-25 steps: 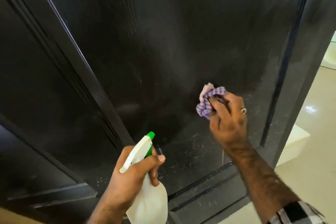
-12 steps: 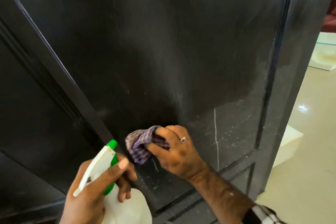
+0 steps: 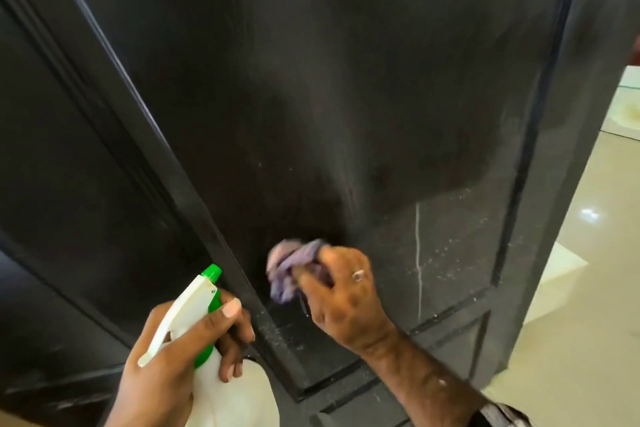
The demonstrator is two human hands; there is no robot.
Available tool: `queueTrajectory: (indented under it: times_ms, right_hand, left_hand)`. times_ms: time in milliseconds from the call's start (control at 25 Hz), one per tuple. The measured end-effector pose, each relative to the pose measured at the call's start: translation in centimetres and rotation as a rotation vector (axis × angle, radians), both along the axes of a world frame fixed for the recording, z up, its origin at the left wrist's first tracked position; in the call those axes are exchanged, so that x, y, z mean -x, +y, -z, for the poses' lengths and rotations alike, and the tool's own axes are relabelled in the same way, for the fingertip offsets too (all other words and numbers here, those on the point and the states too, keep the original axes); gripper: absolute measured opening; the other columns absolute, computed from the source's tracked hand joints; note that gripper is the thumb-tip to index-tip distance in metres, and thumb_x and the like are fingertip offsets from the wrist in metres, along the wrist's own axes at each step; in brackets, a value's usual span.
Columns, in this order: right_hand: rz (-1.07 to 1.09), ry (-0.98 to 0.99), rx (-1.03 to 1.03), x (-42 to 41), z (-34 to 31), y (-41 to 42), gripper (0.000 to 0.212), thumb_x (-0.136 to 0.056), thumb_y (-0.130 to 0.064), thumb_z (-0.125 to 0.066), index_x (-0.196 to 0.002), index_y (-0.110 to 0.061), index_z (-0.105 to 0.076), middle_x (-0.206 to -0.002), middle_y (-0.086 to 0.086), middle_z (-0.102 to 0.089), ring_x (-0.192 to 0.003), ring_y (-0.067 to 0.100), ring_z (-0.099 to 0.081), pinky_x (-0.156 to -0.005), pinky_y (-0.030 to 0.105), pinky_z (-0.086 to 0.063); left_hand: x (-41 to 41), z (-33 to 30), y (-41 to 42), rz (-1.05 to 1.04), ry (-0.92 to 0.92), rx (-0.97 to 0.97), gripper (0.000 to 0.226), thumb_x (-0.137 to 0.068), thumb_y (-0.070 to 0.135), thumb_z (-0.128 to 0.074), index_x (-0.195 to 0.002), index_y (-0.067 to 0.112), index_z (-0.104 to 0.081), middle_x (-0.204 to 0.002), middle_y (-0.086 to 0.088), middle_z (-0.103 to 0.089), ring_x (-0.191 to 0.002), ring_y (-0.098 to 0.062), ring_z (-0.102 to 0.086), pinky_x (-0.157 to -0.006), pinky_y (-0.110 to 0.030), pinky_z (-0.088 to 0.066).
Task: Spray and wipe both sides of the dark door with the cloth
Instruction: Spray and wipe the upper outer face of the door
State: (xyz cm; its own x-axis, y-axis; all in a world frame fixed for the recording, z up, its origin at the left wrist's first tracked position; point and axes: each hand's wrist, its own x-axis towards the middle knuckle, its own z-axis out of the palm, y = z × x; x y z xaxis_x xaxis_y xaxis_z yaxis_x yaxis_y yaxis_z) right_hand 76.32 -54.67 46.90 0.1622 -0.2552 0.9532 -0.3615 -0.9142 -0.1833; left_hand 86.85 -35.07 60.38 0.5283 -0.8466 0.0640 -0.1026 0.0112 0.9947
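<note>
The dark door [image 3: 346,97] fills most of the view, its panel smeared and wet. White droplets and a thin drip line speckle its lower right part. My right hand [image 3: 346,298], with a ring on one finger, presses a crumpled purple checked cloth [image 3: 289,270] against the lower panel. My left hand [image 3: 180,357] grips a white spray bottle [image 3: 235,395] with a green nozzle, held low and just left of the cloth, its nozzle pointing up towards the door.
A second dark panelled leaf or frame [image 3: 69,201] stands at the left. Glossy cream floor tiles [image 3: 588,322] lie past the door's right edge. A pale raised step [image 3: 557,274] sits by the door's lower right corner.
My right hand swept the cloth from the right of the panel down and to the left, then nudged slightly right. The spray bottle stayed low at the left.
</note>
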Motion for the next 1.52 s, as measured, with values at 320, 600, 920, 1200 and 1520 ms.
queueTrajectory:
  times_ms: [320, 600, 920, 1200, 1520]
  right_hand:
    - [0.394, -0.787, -0.686, 10.5, -3.0, -16.9, 0.025, -0.105, -0.025, -0.063, -0.119, -0.004, -0.065, -0.118, 0.029, -0.058, -0.107, 0.043, -0.062, -0.099, 0.055, -0.054]
    - [-0.012, 0.146, 0.096, 3.2, 1.7, -3.4, 0.036, -0.096, -0.013, -0.066, -0.128, -0.027, -0.074, -0.134, 0.008, -0.055, -0.111, 0.03, -0.062, -0.096, 0.05, -0.052]
    - [0.344, -0.771, -0.637, 9.8, -3.0, -17.6, 0.025, -0.105, -0.012, -0.059, -0.12, 0.007, -0.065, -0.122, 0.033, -0.055, -0.112, 0.041, -0.061, -0.104, 0.043, -0.051]
    - [-0.038, 0.13, 0.101, 12.6, 0.7, -17.3, 0.035, -0.096, -0.019, -0.072, -0.12, -0.045, -0.072, -0.124, -0.01, -0.065, -0.103, 0.019, -0.065, -0.091, 0.041, -0.054]
    - [0.09, -0.295, -0.094, 15.1, -2.4, -22.4, 0.033, -0.097, -0.005, -0.071, -0.13, -0.012, -0.07, -0.133, 0.022, -0.051, -0.115, 0.04, -0.059, -0.102, 0.048, -0.051]
  left_hand:
    - [1.0, 0.6, -0.3, 0.024, 0.011, 0.008, 0.067, -0.058, 0.05, -0.094, -0.08, -0.007, -0.067, -0.079, -0.037, -0.062, -0.044, -0.035, -0.048, -0.055, -0.044, -0.051]
    - [2.2, 0.7, -4.2, -0.013, -0.009, -0.028, 0.019, -0.085, 0.018, -0.073, -0.084, 0.0, -0.07, -0.083, -0.035, -0.064, -0.048, -0.033, -0.048, -0.06, -0.046, -0.05]
    - [5.0, 1.0, -10.8, -0.026, -0.034, -0.032, 0.025, -0.081, 0.029, -0.075, -0.086, 0.004, -0.071, -0.084, -0.029, -0.068, -0.049, -0.032, -0.053, -0.064, -0.046, -0.055]
    - [9.0, -0.1, -16.9, 0.003, 0.004, 0.013, 0.038, -0.071, 0.036, -0.083, -0.084, 0.002, -0.07, -0.083, -0.032, -0.066, -0.047, -0.032, -0.051, -0.057, -0.045, -0.053]
    - [13.5, 0.6, -22.7, 0.04, -0.058, -0.003, 0.038, -0.073, 0.04, -0.08, -0.085, 0.006, -0.071, -0.084, -0.027, -0.069, -0.049, -0.031, -0.055, -0.064, -0.045, -0.056]
